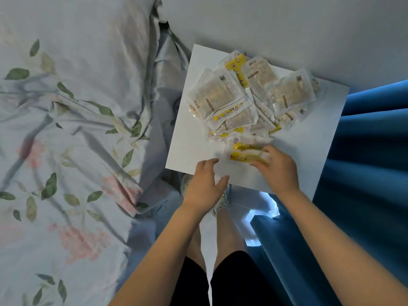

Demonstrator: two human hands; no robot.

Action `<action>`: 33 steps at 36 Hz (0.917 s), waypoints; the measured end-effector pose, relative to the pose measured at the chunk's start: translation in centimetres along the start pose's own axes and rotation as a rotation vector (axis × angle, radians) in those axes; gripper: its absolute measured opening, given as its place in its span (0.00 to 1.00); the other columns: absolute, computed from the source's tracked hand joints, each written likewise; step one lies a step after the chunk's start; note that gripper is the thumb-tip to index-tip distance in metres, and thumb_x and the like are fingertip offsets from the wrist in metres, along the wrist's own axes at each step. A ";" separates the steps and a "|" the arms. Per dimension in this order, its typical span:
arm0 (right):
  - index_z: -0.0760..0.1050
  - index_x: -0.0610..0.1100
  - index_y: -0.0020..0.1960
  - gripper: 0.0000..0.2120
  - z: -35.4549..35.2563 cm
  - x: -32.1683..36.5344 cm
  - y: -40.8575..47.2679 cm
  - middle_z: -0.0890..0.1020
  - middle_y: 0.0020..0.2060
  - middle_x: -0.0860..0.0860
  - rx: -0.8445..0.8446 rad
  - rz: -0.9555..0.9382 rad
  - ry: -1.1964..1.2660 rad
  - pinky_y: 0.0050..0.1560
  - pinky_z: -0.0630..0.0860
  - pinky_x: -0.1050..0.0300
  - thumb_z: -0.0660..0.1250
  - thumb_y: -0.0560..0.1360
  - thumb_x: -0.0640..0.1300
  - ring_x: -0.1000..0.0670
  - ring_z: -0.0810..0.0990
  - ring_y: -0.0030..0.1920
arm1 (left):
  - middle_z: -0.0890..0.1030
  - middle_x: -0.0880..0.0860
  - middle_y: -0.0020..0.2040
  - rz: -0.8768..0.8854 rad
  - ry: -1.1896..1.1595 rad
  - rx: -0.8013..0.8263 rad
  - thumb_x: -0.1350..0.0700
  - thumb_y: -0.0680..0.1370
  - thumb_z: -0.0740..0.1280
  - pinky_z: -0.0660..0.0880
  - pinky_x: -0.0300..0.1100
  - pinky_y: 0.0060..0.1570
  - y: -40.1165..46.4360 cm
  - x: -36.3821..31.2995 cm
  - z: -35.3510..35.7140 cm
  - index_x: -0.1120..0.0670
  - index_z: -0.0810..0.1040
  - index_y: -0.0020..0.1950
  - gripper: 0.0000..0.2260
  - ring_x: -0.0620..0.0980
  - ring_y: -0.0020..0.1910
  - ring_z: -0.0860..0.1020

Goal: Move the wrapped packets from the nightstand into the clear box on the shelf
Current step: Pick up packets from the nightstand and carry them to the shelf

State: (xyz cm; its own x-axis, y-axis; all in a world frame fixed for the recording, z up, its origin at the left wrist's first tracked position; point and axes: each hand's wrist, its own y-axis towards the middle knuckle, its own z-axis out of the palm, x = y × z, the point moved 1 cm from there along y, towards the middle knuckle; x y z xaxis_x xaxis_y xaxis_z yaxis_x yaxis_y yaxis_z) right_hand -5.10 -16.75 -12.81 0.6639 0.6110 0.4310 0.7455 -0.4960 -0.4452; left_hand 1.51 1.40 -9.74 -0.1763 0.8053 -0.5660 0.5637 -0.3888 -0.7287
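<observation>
Packets (240, 102) lie in a loose, overlapping heap on the white nightstand (192, 151), toward its far side near the wall (287, 29). Most are clear wrappers with pale contents and printed labels; several show yellow bands with small red marks. The heap spreads from the left middle of the top across to its right edge, some packets tilted over others.

One yellow packet (247, 152) sits apart from the heap, nearer the front edge, and looks blurred. The right hand (278, 168) is on it: the fingers are bent over its right end and seem to grip it, though the blur keeps me from telling how the thumb lies. The left hand (205, 184) hovers over the front edge of the nightstand just left of that packet, fingers loosely spread and slightly curved, thumb out to the side, holding nothing. Whether its fingertips touch the surface I cannot tell.

Both bare forearms reach in from the bottom of the view. Below them are the person's legs in dark shorts (231, 281) and light shoes (223, 202) on a pale floor.

To the left of the nightstand is a bed with a rumpled sheet (66, 129), pale blue with green leaves and pink flowers, its edge bunched up against the nightstand's left side. To the right hangs a blue curtain (371, 151) in deep folds, touching the nightstand's right side. The clear box and the shelf are not in this view.
</observation>
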 end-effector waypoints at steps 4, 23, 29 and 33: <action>0.76 0.47 0.52 0.13 -1.6 3.3 -1.7 0.83 0.45 0.51 0.269 0.256 0.623 0.44 0.78 0.57 0.75 0.70 0.42 0.51 0.81 0.45 | 0.70 0.44 0.63 -0.030 -0.349 0.068 0.45 0.75 0.69 0.71 0.41 0.61 0.2 -1.7 0.4 0.54 0.66 0.70 0.27 0.44 0.62 0.71; 0.73 0.50 0.59 0.21 1.6 0.6 2.6 0.81 0.53 0.51 0.087 -0.088 -0.337 0.51 0.58 0.51 0.74 0.69 0.51 0.44 0.74 0.57 | 0.80 0.45 0.40 -0.090 -0.643 -0.351 0.66 0.79 0.60 0.74 0.45 0.48 -0.2 1.5 -1.2 0.48 0.78 0.38 0.17 0.43 0.41 0.76; 0.77 0.40 0.45 0.02 1.5 -0.2 0.3 0.74 0.42 0.49 0.029 -0.016 0.051 0.39 0.67 0.60 0.69 0.74 0.37 0.48 0.74 0.39 | 0.83 0.46 0.44 -0.200 -0.767 -0.301 0.67 0.78 0.60 0.78 0.38 0.45 -0.4 0.7 -0.5 0.46 0.81 0.45 0.17 0.44 0.42 0.81; 0.79 0.39 0.45 0.01 2.1 -0.8 -1.1 0.82 0.42 0.45 0.085 0.174 0.219 0.39 0.71 0.62 0.69 0.74 0.37 0.45 0.81 0.43 | 0.81 0.47 0.47 -0.282 -0.738 -0.228 0.62 0.78 0.64 0.74 0.33 0.41 -0.2 0.1 0.4 0.50 0.79 0.49 0.08 0.39 0.41 0.79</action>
State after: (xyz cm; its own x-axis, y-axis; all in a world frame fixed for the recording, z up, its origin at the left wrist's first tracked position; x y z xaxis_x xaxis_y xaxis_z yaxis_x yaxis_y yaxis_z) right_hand -6.58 -15.42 -14.36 0.7852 0.3689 0.4973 0.6177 -0.5225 -0.5877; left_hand 1.01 1.41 -9.80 -0.7763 0.3264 -0.5393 0.5551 -0.0513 -0.8302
